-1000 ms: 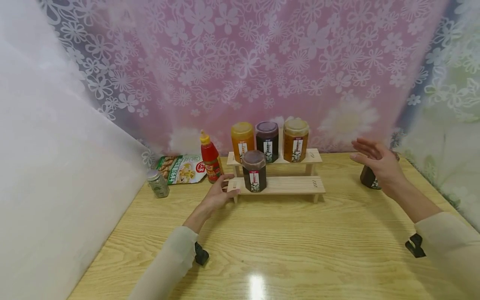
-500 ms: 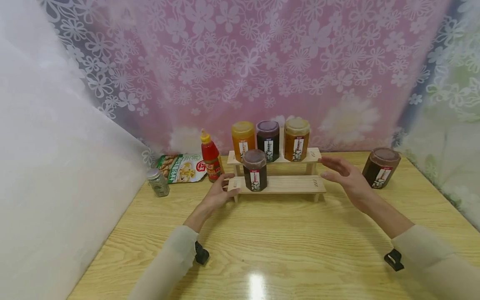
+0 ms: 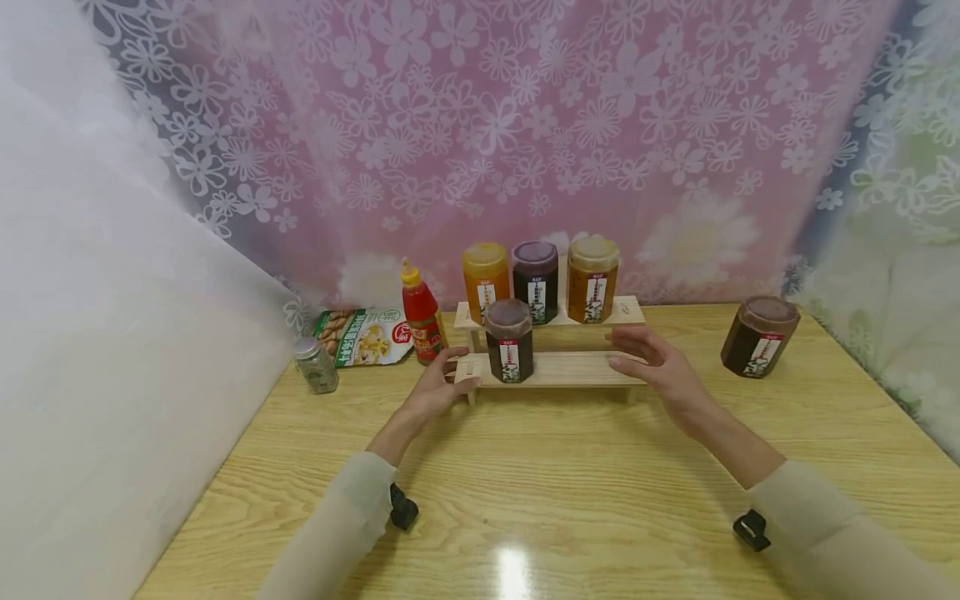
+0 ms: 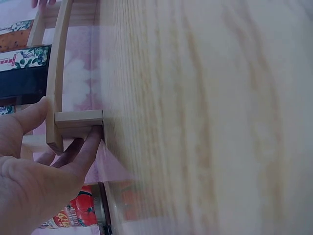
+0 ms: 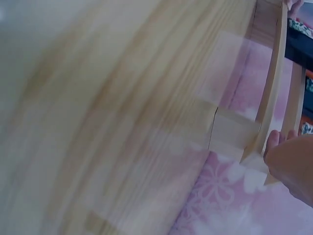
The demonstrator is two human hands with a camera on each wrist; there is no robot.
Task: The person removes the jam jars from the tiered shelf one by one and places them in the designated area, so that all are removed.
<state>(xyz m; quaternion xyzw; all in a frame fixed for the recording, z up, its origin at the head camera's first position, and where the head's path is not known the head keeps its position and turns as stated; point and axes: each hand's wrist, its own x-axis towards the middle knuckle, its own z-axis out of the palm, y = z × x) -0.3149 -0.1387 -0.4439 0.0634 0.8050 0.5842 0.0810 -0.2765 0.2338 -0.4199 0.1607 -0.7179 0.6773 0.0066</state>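
A two-tier wooden shelf [image 3: 570,367] stands on the table. At the left end of its lower board my left hand [image 3: 437,385] holds on, thumb on the board and fingers by the leg, as the left wrist view shows. My right hand [image 3: 651,367] is at the board's right end with fingers extended; whether it touches the wood is hard to tell. A dark jar [image 3: 510,343] sits on the lower board's left part. The upper board bears a yellow jar [image 3: 484,275], a dark purple-lidded jar [image 3: 536,279] and an amber jar [image 3: 592,282].
Another dark jar [image 3: 761,337] stands on the table at the right. Left of the shelf are a red sauce bottle [image 3: 423,317] with a yellow cap, a seasoning packet [image 3: 363,337] and a small glass spice jar [image 3: 317,367]. A floral curtain [image 3: 495,150] hangs behind.
My right hand has moved left from beside the right-hand dark jar to the shelf's right end, leaving that jar in full view. The left hand has stayed in place.
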